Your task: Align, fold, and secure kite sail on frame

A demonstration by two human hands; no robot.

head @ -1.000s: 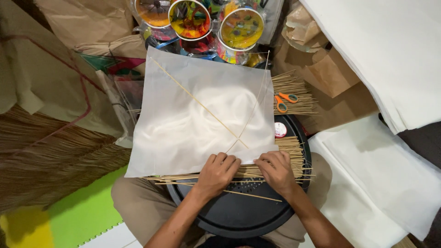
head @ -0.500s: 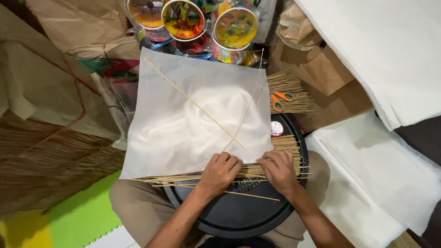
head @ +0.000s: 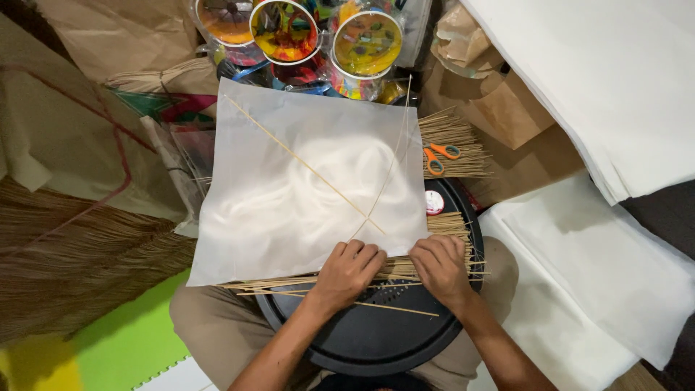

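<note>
Hands first: your left hand (head: 347,269) and right hand (head: 439,266) rest side by side, fingers curled down onto a bundle of thin sticks (head: 304,281) lying crosswise on the round black tray (head: 362,340) in your lap. Neither hand closes around anything; both press flat. The sticks' long axis runs left to right under both palms, just below the near edge of the white paper sheet (head: 289,195). Orange-handled scissors (head: 439,158) sit well beyond your right hand.
</note>
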